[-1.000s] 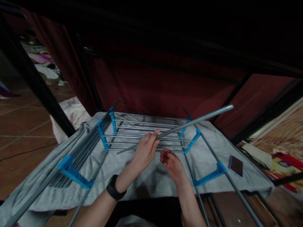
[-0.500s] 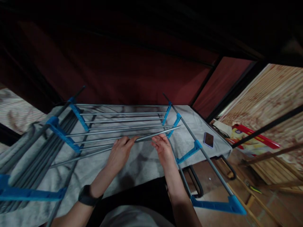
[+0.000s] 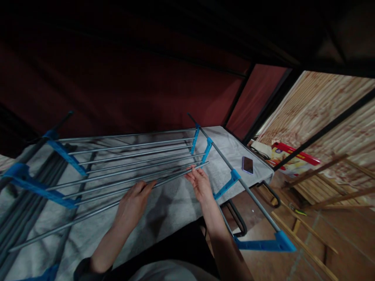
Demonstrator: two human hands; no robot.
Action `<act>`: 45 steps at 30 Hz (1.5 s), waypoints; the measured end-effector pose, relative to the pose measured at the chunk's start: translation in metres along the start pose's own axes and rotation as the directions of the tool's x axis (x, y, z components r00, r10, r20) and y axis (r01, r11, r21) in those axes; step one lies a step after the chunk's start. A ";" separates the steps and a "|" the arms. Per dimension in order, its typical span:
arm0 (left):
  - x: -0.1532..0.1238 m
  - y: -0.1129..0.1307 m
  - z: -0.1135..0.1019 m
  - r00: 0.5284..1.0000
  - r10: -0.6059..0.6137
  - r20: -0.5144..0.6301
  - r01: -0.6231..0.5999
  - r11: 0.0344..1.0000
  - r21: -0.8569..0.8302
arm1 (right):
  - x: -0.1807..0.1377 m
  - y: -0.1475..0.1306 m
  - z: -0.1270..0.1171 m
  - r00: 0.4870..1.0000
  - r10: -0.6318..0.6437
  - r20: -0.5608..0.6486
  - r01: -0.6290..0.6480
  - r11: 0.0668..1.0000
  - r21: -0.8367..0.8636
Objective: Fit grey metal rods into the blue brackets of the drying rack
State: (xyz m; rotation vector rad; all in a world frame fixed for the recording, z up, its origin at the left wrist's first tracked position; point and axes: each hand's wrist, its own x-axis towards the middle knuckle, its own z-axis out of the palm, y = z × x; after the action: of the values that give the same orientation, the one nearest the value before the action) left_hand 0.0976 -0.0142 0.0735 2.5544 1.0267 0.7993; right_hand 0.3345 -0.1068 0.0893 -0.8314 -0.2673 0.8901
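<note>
A long grey metal rod (image 3: 88, 216) slants across the drying rack, its left end low over the cloth and its right end beside a blue bracket (image 3: 207, 151). My left hand (image 3: 131, 205) is closed around this rod near its middle. Close to the right end, my right hand (image 3: 200, 184) has its fingertips on the rod, thumb and fingers together. Several parallel rods of the rack (image 3: 134, 158) span behind my hands, between the blue brackets at left (image 3: 38, 185) and right. My left palm hides part of the rod.
A grey cloth (image 3: 172, 210) lies under the rack. A phone (image 3: 247, 165) rests on it at right. Several loose tubes (image 3: 32, 207) lie at left. Beyond the edge are black metal handles (image 3: 268, 193), wooden frames (image 3: 301, 238) and a red-yellow box (image 3: 293, 158).
The view has turned right. The loose rod's left end has come nearer to me and its right end has dropped towards the bracket. My right fingers have closed onto the rod.
</note>
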 end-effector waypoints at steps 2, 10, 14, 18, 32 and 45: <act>-0.003 -0.006 -0.002 1.000 -0.024 -0.004 0.024 1.000 -0.006 | 0.003 -0.001 -0.004 1.000 -0.003 -0.011 0.003 1.000 0.005; -0.022 -0.046 -0.011 0.999 0.000 -0.050 0.003 0.998 0.057 | 0.022 -0.009 -0.012 0.999 -0.002 -0.043 0.003 1.000 0.017; -0.026 -0.053 -0.014 0.999 0.028 -0.017 -0.025 0.986 0.164 | 0.033 -0.016 -0.010 0.998 -0.030 -0.059 0.031 0.999 0.018; -0.023 -0.047 -0.016 0.998 0.052 -0.044 -0.041 0.976 0.216 | 0.040 -0.021 -0.011 0.997 -0.063 -0.048 0.064 0.998 0.020; -0.037 -0.060 -0.010 1.000 -0.013 -0.022 0.017 0.983 0.185 | 0.045 -0.017 -0.034 0.991 -0.075 -0.114 0.081 0.995 0.054; -0.055 -0.070 -0.016 0.984 -0.167 0.064 0.160 0.981 0.106 | 0.039 0.001 -0.053 0.994 -0.016 -0.109 0.017 1.000 0.003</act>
State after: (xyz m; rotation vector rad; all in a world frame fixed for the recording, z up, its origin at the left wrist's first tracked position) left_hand 0.0163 -0.0025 0.0344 2.5194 1.2638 0.6210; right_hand 0.3862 -0.1040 0.0488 -0.8701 -0.1769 0.8266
